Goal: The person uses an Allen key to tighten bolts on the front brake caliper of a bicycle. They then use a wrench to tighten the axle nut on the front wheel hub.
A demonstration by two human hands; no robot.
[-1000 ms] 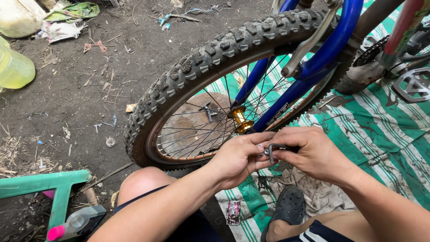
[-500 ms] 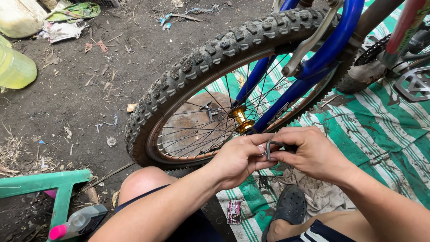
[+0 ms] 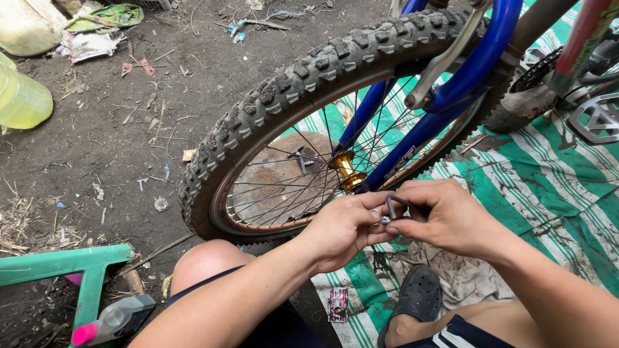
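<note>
My left hand and my right hand meet just below a bicycle wheel with a knobby black tyre. Between their fingertips is a small dark metal bolt-like part with a silvery nut at its lower end. Both hands pinch it. The wheel has thin spokes and a gold hub, and it sits in a blue frame. My bare knee is under my left forearm.
A green and white striped tarp lies on the dirt under the bike. A black sandal and a grey rag are near my leg. A yellow-green container, a green stool, a bottle, a pedal.
Both hands have shifted slightly with the small part still between them; the fingers have turned a little on it. The wheel has not moved.
</note>
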